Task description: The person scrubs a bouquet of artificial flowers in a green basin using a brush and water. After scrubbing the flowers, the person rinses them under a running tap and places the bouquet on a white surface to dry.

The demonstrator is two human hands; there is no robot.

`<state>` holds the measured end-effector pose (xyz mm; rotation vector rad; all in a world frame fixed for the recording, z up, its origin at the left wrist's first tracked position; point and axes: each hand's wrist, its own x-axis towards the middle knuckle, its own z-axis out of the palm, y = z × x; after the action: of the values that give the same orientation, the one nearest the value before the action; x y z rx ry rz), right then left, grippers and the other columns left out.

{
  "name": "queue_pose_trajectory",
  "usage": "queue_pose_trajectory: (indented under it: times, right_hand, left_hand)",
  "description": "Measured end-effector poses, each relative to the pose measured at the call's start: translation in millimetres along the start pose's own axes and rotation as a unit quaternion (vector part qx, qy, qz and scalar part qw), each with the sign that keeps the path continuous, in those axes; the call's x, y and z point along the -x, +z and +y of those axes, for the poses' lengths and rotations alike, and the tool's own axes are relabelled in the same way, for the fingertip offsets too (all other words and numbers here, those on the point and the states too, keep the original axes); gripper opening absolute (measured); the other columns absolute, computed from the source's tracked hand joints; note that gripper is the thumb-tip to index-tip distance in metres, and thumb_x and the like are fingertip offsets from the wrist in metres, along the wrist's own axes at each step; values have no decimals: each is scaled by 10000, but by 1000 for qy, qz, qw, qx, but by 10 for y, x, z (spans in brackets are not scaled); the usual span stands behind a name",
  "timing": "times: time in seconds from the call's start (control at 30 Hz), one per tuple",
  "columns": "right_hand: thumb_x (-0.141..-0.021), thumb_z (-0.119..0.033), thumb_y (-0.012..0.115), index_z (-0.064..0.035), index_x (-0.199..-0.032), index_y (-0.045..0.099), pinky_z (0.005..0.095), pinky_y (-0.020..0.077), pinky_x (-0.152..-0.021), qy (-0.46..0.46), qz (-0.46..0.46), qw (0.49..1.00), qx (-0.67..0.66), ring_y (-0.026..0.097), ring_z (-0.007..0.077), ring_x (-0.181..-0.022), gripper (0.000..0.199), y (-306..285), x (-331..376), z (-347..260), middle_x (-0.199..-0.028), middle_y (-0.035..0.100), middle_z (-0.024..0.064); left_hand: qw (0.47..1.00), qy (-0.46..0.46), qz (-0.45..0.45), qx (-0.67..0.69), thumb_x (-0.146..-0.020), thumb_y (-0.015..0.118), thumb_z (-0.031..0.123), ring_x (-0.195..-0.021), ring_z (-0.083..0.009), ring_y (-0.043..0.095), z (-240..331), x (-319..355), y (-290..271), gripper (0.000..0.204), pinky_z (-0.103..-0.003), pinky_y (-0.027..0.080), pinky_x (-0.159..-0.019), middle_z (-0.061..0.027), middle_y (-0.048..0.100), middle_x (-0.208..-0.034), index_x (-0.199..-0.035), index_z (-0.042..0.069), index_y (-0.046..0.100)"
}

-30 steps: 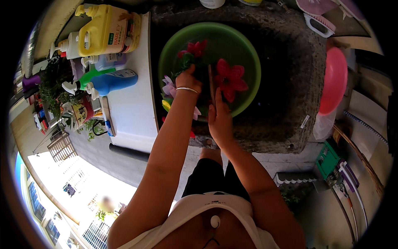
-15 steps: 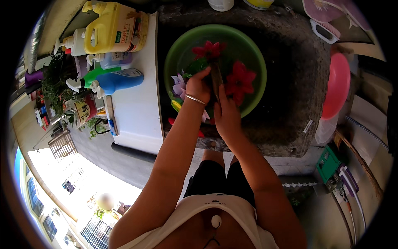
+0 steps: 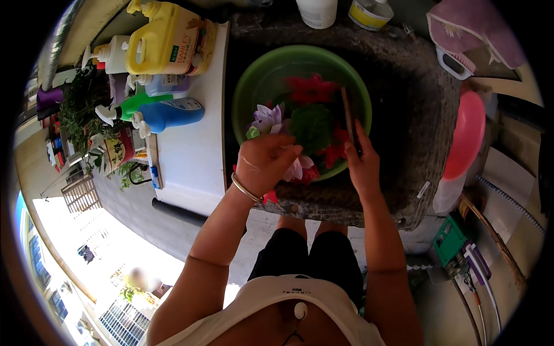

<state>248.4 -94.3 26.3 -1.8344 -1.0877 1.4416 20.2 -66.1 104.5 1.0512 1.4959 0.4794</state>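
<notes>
In the head view, a green basin (image 3: 254, 81) sits in a dark stone sink (image 3: 415, 132), filled with artificial flowers: a red bloom (image 3: 311, 89), green leaves (image 3: 311, 127) and a pale purple lotus-like flower (image 3: 268, 117). The left hand (image 3: 265, 164) (a bangle on its wrist) has its fingers curled around a bunch of flower stems at the basin's near rim. The right hand (image 3: 360, 164) has its fingers closed on a thin brown stick (image 3: 347, 115) that stands in the basin. On the white counter (image 3: 193, 155) to the left lie a blue spray bottle (image 3: 167, 113) and a yellow jug (image 3: 164, 37).
</notes>
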Motion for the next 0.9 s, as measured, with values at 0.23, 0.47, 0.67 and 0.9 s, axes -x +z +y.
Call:
queue_pose_trajectory:
  times: [0.23,0.47,0.67,0.9]
  right_hand:
    - [-943,-166,543,-87,-1421,424,260,438,-508,151,-51,984,-81,515,110,-560,499,-74,-521,67,-747,595,61]
    - [-947,-164,500,-79,-1364,488,246,376,-432,154,-106,982,-37,441,69,-507,426,-89,-589,28,-698,536,31]
    - [-922,-140,495,-77,-1318,519,317,426,-470,104,-134,977,129,568,176,-565,402,-50,-1050,486,-748,621,85]
    - [-897,-239,537,-44,-1207,595,407,476,-882,-48,-206,955,209,610,375,-1063,371,208,-1243,517,-1109,632,253]
  left_hand:
    - [975,54,47,-211,-872,631,481,-1086,-217,603,-365,-1681,-688,563,-357,464,-901,-164,654,-1122,-1158,-3,627]
    - [949,-218,-212,83,-843,593,624,-1188,-219,534,-668,-2284,-257,750,-365,411,-1008,-160,567,-1301,-1354,81,509]
    - [908,-223,-347,76,-793,673,597,-1053,-181,593,-481,-2013,8,745,-308,480,-888,-132,592,-1246,-1306,71,548]
    - [939,-156,-303,-45,-836,646,520,-1018,-167,602,-524,-2076,166,624,-283,475,-879,-99,626,-1193,-1259,65,589]
